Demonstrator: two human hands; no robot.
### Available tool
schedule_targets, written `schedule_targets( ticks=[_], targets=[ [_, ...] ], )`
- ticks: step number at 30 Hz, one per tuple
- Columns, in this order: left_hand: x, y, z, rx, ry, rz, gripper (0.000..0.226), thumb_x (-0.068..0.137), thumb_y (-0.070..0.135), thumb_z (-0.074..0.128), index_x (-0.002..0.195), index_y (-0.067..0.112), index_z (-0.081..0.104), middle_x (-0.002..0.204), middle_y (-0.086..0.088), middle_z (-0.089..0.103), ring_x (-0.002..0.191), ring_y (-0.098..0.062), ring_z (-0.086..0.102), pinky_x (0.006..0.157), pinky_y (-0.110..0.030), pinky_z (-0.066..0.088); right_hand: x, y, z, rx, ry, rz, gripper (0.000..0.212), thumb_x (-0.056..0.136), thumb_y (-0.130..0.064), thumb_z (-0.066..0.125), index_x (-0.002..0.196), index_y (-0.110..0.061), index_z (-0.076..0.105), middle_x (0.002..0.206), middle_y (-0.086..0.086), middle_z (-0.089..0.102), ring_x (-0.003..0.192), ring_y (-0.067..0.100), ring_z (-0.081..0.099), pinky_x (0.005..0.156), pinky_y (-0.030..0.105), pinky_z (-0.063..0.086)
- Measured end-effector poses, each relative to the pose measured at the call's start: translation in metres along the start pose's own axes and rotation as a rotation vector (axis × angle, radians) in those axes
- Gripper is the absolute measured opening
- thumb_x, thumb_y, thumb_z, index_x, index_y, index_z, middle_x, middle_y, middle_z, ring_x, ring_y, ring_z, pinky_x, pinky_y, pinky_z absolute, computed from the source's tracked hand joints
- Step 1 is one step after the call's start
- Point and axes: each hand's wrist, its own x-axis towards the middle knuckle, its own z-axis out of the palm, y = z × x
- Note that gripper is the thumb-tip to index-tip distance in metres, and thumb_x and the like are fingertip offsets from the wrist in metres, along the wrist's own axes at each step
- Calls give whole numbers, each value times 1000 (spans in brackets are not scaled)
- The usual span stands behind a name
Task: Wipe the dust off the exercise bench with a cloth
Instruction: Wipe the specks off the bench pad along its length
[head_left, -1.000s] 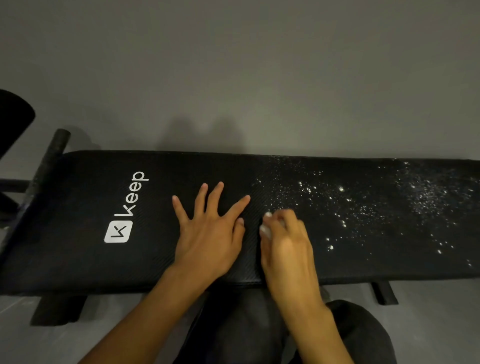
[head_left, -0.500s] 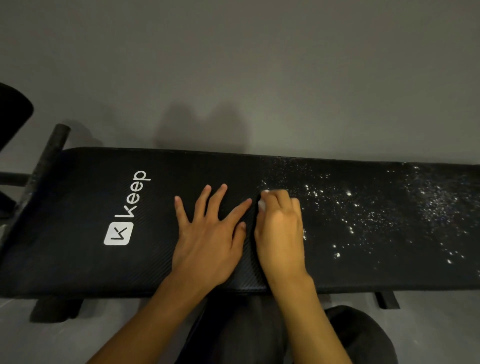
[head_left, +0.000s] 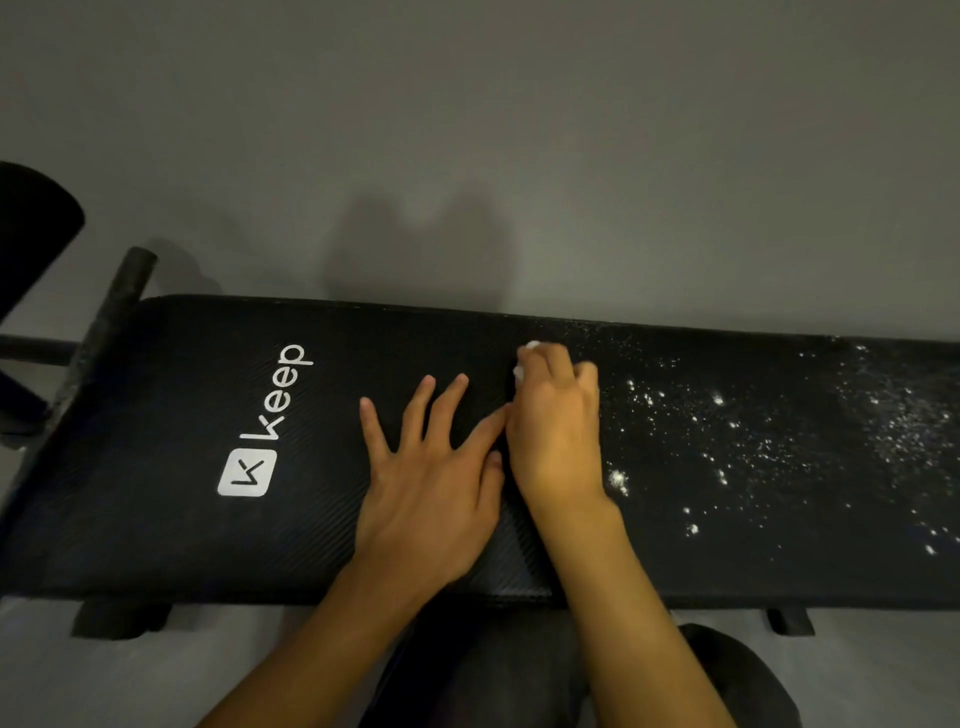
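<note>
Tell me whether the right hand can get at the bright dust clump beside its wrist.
Probably yes. The dust clump lies on bare bench just right of the right hand, which grips the cloth, with nothing between; the left hand rests flat on the other side.

A person's left hand (head_left: 431, 499), right hand (head_left: 556, 431) and forearms (head_left: 332, 639) are bare; dark, near-black trousers (head_left: 498, 670) cover the legs at 6 o'clock, one knee (head_left: 737, 670) rounded at 5 o'clock.

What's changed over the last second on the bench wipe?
The right hand, gripping the cloth, slid away from the person toward the far edge of the bench. The left hand stayed flat on the bench; the dust farther right is still there.
</note>
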Motion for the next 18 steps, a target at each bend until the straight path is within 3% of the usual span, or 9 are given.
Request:
schedule_targets(
  ticks=[5,8,12,18],
  targets=[
    [-1,0,1,-16,17,-5,56,100,51,17,155,46,27,170,-3,18,159,-26,5,119,-72,-6,-53,5,-19,83,-14,-73,37,89,-4,66,126,-7,62,129,6,58,97,21,52,88,33,52],
    [0,1,1,-1,11,-7,57,100,50,21,156,43,31,169,-3,23,158,-27,10,119,-73,-2,-11,4,-8,40,19,-39,31,92,-5,61,123,-4,62,121,12,60,98,26,54,88,39,51],
    [0,0,0,11,10,-3,57,101,48,24,155,38,36,167,-4,28,157,-28,15,119,-74,2,47,-3,6,8,-26,41,33,94,-8,59,126,-6,59,124,12,56,110,28,49,96,38,46],
    [1,0,2,2,19,-12,60,99,46,27,157,32,35,165,-3,31,156,-27,18,118,-75,7,-13,-2,-12,118,-24,-64,29,92,-3,60,122,-3,64,118,10,60,96,25,54,85,36,52]
  ],
)
